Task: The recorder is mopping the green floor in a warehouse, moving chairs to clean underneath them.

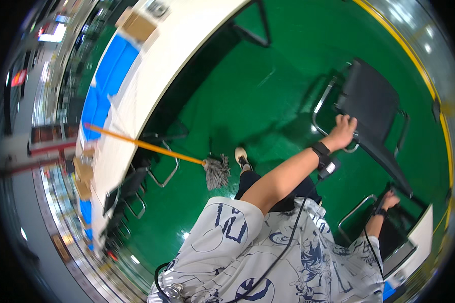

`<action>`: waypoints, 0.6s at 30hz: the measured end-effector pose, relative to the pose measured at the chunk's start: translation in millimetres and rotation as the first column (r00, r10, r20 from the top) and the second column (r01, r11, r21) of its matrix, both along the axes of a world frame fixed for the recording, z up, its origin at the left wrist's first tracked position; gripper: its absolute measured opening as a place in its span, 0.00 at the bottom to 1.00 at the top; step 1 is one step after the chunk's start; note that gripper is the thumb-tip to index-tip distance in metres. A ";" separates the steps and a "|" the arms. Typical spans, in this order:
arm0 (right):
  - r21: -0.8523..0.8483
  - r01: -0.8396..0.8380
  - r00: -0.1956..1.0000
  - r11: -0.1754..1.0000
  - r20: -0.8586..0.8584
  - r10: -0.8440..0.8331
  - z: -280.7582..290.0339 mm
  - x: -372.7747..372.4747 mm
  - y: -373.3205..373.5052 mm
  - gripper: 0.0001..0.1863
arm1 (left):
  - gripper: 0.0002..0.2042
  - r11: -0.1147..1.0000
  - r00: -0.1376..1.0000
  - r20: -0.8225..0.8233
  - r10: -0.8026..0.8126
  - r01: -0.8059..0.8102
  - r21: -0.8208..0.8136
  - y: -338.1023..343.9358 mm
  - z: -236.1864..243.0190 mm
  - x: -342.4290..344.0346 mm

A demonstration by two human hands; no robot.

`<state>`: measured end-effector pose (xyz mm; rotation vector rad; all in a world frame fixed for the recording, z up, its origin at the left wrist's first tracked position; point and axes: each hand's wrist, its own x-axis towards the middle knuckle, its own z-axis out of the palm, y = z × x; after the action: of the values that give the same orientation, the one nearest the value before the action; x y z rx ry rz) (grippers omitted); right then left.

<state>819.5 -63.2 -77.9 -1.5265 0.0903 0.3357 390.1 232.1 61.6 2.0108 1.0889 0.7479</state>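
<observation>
A black chair (371, 98) with a chromed tube frame stands on the green floor to the right. My left hand (343, 132) reaches across and has its fingers curled over the chair's side, near where the seat meets the backrest. Past the lower end of that backrest, my right hand (390, 200) is closed beside dark chair parts; what its fingers hold is hidden. Next to it a second chair (356, 209) shows a bent chrome tube. Both wrists wear black bands, and a cable runs from the left one.
A mop (217, 173) with an orange handle leans against a long pale table (172, 38). Blue trays (117, 58) and a cardboard box (136, 25) lie on it. Several chairs (131, 192) are tucked along it. Another pale table (422, 235) stands lower right; a yellow floor line (414, 55) curves beyond.
</observation>
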 end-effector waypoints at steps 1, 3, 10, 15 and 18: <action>-0.065 0.000 0.985 0.998 -0.171 -0.011 -13.6 -41.4 23.4 0.18 | 0.15 0.993 0.995 0.085 0.049 -0.039 -0.116 2.4 -7.7 -28.5; -0.178 -0.052 0.911 0.983 -0.412 -0.026 -37.4 -94.3 30.5 0.18 | 0.25 0.893 0.935 0.132 0.330 -0.264 -0.364 16.6 3.0 -90.3; -0.189 -0.937 0.345 0.295 -0.358 0.867 -1.5 -460.9 205.6 0.19 | 0.38 -0.048 -0.517 -0.312 0.797 -0.569 0.821 -13.4 -2.5 -633.0; -0.547 -0.721 -0.570 -0.425 0.120 0.813 149.9 -702.9 298.6 0.15 | 0.36 -0.335 -0.314 0.125 0.941 -0.915 0.227 -101.7 15.3 -900.3; -0.795 -0.518 -0.772 -0.315 0.276 0.573 195.4 -755.2 318.9 0.16 | 0.14 0.076 0.009 0.215 0.977 -0.949 -0.306 -79.4 -8.6 -900.4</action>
<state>64.3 255.8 117.4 -1.0456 -2.5743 0.8643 -510.3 152.7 53.0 0.5671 2.1991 1.6509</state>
